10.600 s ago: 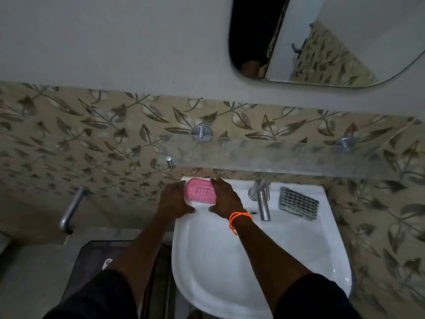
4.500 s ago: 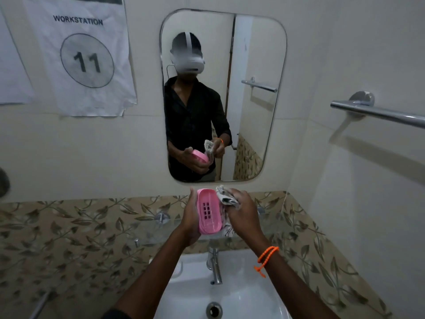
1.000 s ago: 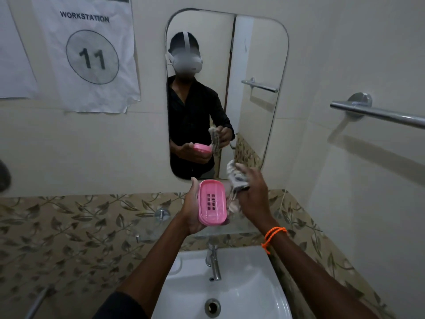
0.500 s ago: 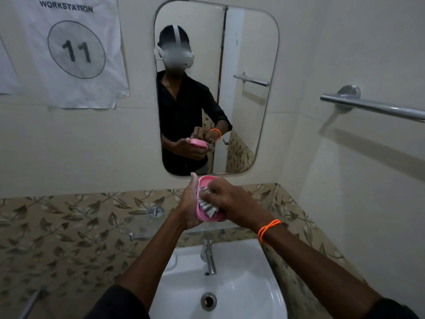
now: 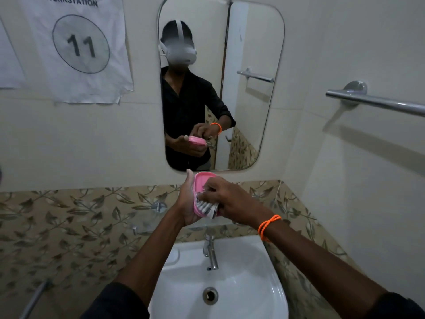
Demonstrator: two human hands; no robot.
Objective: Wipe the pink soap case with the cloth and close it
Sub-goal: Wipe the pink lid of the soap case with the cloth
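I hold the pink soap case up in front of me, above the sink, its open face turned toward me. My left hand cups it from behind and the left, thumb up along its edge. My right hand grips the checked cloth and presses it into the lower half of the case. The cloth bunches out below my fingers. The case's lower part is hidden by cloth and hand. The mirror shows the same grip from the front.
A white sink with a chrome tap lies below my hands. The mirror hangs on the wall ahead, a towel rail on the right wall, a paper sign at upper left.
One second ago my right hand held the cloth beside the case; it has since come onto the case's face and rubbed down toward its lower half. My left hand keeps holding the case.
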